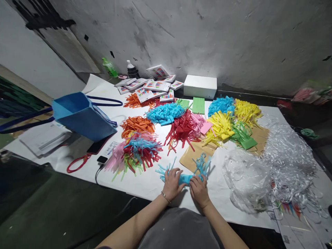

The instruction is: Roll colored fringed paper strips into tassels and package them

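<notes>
Near the front edge of the table, a light-blue fringed tissue-paper tassel (184, 179) lies across between my two hands, its cut strips fanning out at both ends. My left hand (171, 183), with a bracelet at the wrist, is closed over the left part of it. The fingers of my right hand (199, 188) press together on the right part, below the upright strips. Just behind, a brown paper envelope (193, 157) lies flat. To the left sits a mixed bunch of pink, blue, red and green tassels (140, 148).
Heaps of blue (166, 113), red (181, 128) and yellow fringed paper (220, 126) lie behind my hands. Clear plastic (246, 180) and silvery strings (287, 159) cover the right. A blue bag (83, 117) and a phone (97, 147) are left; a white box (200, 86) is at the wall.
</notes>
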